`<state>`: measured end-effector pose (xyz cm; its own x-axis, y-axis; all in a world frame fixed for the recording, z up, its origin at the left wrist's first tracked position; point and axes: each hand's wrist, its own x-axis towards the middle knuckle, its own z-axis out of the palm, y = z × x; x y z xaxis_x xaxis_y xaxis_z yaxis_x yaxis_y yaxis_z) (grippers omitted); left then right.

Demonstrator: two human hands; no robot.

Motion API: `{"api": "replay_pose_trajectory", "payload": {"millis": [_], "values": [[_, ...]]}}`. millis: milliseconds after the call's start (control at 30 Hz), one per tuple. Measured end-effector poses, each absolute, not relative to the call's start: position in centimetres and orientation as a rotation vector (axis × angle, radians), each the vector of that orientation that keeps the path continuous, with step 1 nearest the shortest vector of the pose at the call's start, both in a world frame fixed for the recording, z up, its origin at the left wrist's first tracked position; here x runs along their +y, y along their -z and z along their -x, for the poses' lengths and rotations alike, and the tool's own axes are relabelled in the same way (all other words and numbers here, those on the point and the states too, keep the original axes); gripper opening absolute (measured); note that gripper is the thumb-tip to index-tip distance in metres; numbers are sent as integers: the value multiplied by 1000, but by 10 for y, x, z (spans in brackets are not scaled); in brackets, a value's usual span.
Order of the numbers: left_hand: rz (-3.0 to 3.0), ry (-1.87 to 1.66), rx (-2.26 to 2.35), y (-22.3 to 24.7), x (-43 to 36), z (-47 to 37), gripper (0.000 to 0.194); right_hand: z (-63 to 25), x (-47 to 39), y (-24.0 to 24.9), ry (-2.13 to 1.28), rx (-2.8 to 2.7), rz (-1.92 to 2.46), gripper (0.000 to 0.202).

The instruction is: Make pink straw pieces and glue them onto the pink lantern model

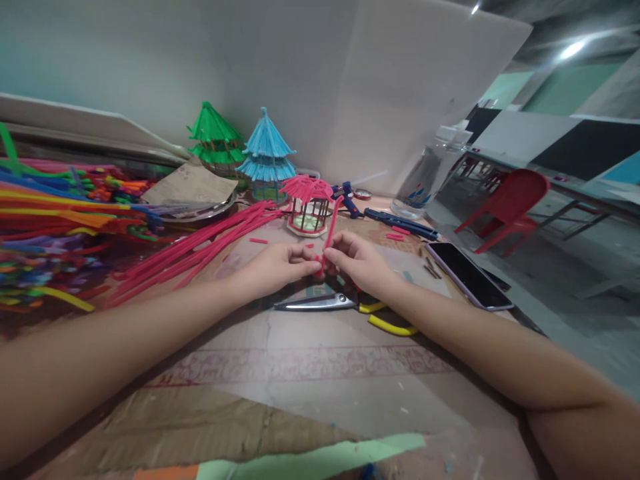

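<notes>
While the left hand (pixel 278 269) pinches the pink strip (pixel 333 225) near its bottom, before the pink-roofed model (pixel 306 191), the right hand (pixel 361 265) pinches slightly higher; uneven pull could kink the strip, a lowered wrist displace the scissors (pixel 341 301).

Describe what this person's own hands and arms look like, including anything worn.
The left hand and right hand are gloveless, with no ring visible. The left forearm and right forearm are bare, with no sleeve, watch or bracelet in view, and no markings can be made out. The fingernails are too small to judge.
</notes>
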<state>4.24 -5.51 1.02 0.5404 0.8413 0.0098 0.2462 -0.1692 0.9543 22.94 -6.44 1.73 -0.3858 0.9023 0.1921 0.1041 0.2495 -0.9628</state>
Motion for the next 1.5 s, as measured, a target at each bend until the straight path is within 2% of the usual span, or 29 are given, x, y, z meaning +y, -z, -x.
{"api": "replay_pose_trajectory", "payload": {"millis": [233,1300,1500], "values": [[-1802,-645,979,-16,-58,-41,27,-230,-64,-16,-1136,-1753,956,15],[-1766,-627,985,-19,-61,-43,22,-228,-66,-14,-1134,-1790,978,15],[-1787,-622,942,-12,-57,-41,29,-228,-68,-17,-1142,-1854,1043,20]]}}
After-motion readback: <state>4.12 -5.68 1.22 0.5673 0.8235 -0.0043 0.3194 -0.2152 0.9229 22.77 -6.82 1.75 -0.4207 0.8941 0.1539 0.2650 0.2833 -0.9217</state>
